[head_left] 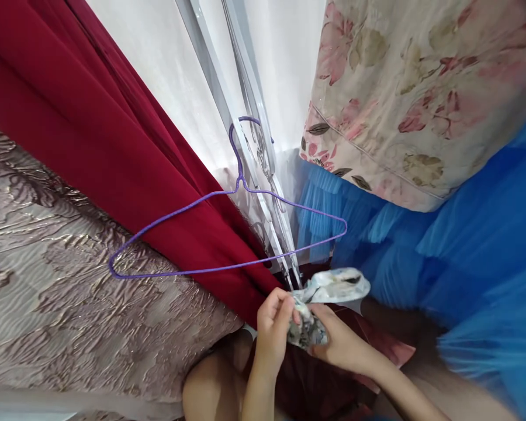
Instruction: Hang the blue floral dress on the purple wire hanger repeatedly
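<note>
A pale patterned cloth is bunched up low in the view, with a loop of it standing out to the upper right. My left hand is closed on its left side, thumb and fingers pinching the fabric. From the right, my right hand curls round the lower part of the bundle, some of its fingers hidden. Above both hands an unloaded purple wire hanger hangs by its hook on a grey metal stand, apart from the cloth.
Dark red fabric drapes left of the stand, beside a pinkish textured fabric. White fabric hangs behind. A floral garment and blue ruffled tulle hang at the right. My bare knee shows below.
</note>
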A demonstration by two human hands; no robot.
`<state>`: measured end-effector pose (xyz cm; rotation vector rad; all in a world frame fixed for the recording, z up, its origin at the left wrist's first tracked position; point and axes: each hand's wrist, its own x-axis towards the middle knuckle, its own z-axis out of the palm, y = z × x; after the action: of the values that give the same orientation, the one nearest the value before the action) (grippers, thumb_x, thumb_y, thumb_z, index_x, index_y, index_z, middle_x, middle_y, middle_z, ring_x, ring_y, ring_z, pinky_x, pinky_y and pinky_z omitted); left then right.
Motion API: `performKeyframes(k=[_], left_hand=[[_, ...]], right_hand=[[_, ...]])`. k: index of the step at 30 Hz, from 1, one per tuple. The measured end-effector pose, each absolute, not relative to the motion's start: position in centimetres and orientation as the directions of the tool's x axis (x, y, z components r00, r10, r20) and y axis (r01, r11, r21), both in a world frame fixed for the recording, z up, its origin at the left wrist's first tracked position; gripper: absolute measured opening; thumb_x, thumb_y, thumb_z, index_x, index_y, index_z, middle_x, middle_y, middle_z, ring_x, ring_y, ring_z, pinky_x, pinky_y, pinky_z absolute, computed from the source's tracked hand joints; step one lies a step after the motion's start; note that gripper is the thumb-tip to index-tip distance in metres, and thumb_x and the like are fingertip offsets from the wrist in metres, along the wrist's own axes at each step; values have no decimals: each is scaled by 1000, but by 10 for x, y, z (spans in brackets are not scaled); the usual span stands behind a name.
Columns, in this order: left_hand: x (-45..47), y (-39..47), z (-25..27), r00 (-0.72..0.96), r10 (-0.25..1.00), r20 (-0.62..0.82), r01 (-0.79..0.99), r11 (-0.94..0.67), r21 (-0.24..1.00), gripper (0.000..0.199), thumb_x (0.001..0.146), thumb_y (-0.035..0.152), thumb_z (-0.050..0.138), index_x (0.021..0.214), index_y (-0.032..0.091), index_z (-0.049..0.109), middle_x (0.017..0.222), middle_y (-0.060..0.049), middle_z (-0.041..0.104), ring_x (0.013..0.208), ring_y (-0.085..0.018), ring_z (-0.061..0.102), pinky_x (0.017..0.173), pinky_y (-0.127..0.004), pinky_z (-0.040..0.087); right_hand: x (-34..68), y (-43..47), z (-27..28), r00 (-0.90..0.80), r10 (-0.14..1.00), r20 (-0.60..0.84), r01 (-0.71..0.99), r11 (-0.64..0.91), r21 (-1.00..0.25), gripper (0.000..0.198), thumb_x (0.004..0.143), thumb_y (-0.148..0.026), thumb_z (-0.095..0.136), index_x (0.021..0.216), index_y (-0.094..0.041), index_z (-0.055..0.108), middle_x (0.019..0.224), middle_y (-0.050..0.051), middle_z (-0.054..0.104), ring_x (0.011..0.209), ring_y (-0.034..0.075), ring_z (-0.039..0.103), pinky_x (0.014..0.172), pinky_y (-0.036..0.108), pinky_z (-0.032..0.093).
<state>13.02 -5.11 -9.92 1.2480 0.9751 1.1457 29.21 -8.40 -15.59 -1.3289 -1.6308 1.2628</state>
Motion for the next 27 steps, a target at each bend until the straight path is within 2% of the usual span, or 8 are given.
performKeyframes(k=[2,4,7,10,12,16,19,27], left_hand=[[138,-57,-92,272,960,60,-12,-59,998,34,96,41,59,74,16,56,63,1,58,63,-12,53,65,-23,41],[142,-61,-89,309,950,43,39,-58,998,32,97,40,57,76,16,56,63,1,56,63,-12,53,64,-23,41],[139,-62,-87,324,943,71,97,-107,989,31,96,41,59,76,16,57,66,1,51,64,-12,48,62,-23,38],[129,-59,-88,446,883,143,40,-180,983,31,93,48,62,89,17,63,90,-4,56,87,-17,54,80,-27,42],[122,-59,-91,565,811,151,-115,-105,988,41,91,57,61,110,21,62,114,-8,56,108,-24,54,94,-34,42],[119,-63,-106,679,733,38,-202,137,970,49,89,47,70,130,30,48,128,-7,56,118,-25,54,103,-38,39],[122,-66,-114,720,693,-38,-128,186,974,45,87,40,72,127,24,56,119,-7,63,117,-25,56,104,-38,39],[137,-77,-100,719,687,101,-106,-35,994,33,82,38,75,102,13,69,108,-11,66,108,-29,59,100,-39,43]], right_hand=[[294,-90,-137,-364,931,-26,162,35,-986,60,64,-16,75,121,-21,58,119,7,61,111,28,55,97,38,44],[292,-92,-121,-411,910,-50,35,-39,-999,40,71,-19,73,109,-18,60,103,3,62,94,22,57,84,32,47],[292,-90,-105,-423,904,-55,-78,-97,-992,9,84,-20,63,89,-16,58,80,-2,52,73,14,45,68,25,39],[298,-86,-94,-463,886,11,-163,-73,-984,15,90,-26,63,82,-16,55,74,-4,41,69,12,34,62,24,30],[305,-84,-87,-494,869,33,-197,-75,-978,22,92,-33,63,82,-16,54,74,-4,39,68,11,32,60,24,28],[322,-80,-69,-579,815,28,-179,-94,-979,28,90,-36,67,79,-15,54,70,-4,42,63,9,34,55,22,28],[337,-76,-53,-620,784,42,-140,-57,-989,24,88,-32,69,78,-13,60,66,-4,47,59,9,37,53,20,31],[382,-73,-20,-681,732,12,38,51,-998,15,82,-16,64,69,-13,57,63,-3,46,57,8,37,50,20,30]])
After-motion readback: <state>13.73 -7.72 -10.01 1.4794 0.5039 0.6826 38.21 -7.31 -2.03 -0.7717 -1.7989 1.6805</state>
